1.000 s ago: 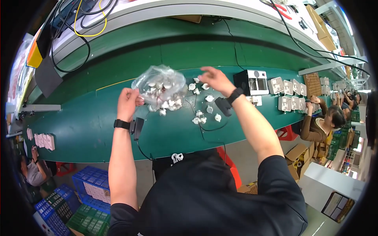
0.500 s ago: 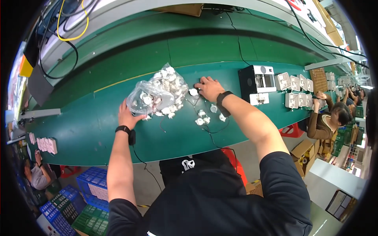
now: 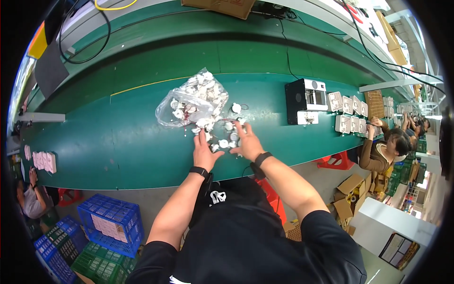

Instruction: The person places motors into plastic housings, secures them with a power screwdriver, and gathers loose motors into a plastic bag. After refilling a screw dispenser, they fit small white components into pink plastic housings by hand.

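Note:
A clear plastic bag (image 3: 163,113) full of small white round parts with thin wires lies on the green bench, its mouth toward me and some parts spilling out. In front of it, a loose group of the same white parts (image 3: 223,143) sits between my two hands. My left hand (image 3: 205,155) is open at the group's left side, thumb and fingers spread. From the right, my right hand (image 3: 248,143) curves round the parts with its fingers apart, touching or close to the nearest ones. One single white part (image 3: 236,108) lies apart, beyond my right hand.
A black-and-white machine (image 3: 306,102) stands at the right. Beyond it are white trays (image 3: 350,124) and a co-worker (image 3: 390,146). Another person (image 3: 35,201) sits far left, near stacked pale blocks (image 3: 45,161). Blue crates (image 3: 111,222) stand on the floor at the left.
My left hand has left the bag and moved right. My right hand has come nearer to me. Both now flank the loose parts, which lie closer together and farther left.

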A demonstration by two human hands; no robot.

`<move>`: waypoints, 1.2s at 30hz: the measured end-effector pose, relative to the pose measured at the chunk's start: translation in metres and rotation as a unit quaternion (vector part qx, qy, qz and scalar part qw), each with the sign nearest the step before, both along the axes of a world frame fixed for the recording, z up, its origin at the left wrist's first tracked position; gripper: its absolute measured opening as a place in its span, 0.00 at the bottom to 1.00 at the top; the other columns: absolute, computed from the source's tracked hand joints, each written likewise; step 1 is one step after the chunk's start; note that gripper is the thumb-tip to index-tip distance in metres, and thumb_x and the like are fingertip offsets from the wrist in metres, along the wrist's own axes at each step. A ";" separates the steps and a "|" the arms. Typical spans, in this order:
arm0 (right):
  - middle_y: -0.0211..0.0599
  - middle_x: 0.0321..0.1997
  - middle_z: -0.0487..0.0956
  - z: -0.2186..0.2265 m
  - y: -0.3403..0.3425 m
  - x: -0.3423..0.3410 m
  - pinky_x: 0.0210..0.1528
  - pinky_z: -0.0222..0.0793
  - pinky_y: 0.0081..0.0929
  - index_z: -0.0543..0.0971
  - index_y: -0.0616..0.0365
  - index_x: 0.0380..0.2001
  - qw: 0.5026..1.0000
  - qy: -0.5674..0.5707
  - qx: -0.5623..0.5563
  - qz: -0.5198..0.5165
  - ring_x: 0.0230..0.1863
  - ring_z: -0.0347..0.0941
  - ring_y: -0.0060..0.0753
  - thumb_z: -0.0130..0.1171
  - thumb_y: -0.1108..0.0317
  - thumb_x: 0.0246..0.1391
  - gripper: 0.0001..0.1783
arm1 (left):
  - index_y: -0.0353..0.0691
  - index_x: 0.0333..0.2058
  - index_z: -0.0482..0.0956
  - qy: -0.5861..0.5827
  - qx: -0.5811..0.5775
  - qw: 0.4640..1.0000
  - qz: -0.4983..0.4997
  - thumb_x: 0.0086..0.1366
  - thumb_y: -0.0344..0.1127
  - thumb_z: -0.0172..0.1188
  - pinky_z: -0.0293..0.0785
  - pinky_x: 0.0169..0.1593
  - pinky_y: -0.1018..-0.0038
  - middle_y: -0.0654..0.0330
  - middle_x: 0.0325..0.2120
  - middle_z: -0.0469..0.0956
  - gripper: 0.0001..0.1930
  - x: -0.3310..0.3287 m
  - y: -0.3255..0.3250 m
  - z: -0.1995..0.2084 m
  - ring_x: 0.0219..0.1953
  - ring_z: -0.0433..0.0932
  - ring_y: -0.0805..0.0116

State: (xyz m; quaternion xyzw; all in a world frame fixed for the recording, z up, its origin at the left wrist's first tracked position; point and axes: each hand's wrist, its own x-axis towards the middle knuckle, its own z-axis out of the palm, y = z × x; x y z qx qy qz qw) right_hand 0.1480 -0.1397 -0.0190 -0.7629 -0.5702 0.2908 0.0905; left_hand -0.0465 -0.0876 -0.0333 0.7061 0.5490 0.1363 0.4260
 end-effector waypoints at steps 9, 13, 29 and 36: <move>0.57 0.61 0.66 -0.019 0.028 -0.050 0.59 0.69 0.42 0.59 0.46 0.67 0.967 0.242 0.081 -0.008 0.58 0.70 0.58 0.75 0.66 0.36 0.54 | 0.55 0.71 0.46 -0.369 -0.381 0.833 0.155 0.55 0.19 0.53 0.79 0.46 0.65 0.57 0.61 0.65 0.47 -0.018 0.022 -0.016 0.55 0.74 0.62; 0.53 0.63 0.67 0.009 0.034 -0.069 0.64 0.64 0.37 0.59 0.54 0.67 0.943 0.319 0.095 0.018 0.63 0.67 0.49 0.75 0.64 0.38 0.52 | 0.64 0.71 0.47 -0.417 -0.339 0.832 0.137 0.57 0.16 0.47 0.78 0.48 0.63 0.60 0.59 0.68 0.46 -0.056 0.017 -0.039 0.56 0.74 0.62; 0.51 0.57 0.74 0.028 0.185 -0.087 0.34 0.82 0.28 0.57 0.65 0.67 0.870 0.438 0.091 -0.205 0.38 0.82 0.38 0.60 0.73 0.55 0.38 | 0.26 0.60 0.59 -0.490 -0.434 0.720 0.231 0.67 0.25 0.42 0.76 0.57 0.54 0.42 0.54 0.68 0.23 -0.058 0.176 0.057 0.55 0.73 0.47; 0.47 0.38 0.84 0.088 0.141 -0.047 0.41 0.78 0.39 0.70 0.69 0.53 0.966 0.186 0.160 -0.079 0.38 0.82 0.50 0.63 0.63 0.52 0.29 | 0.32 0.59 0.67 -0.374 -0.345 0.849 0.144 0.70 0.36 0.52 0.77 0.54 0.60 0.46 0.50 0.76 0.22 -0.095 0.166 0.099 0.49 0.78 0.53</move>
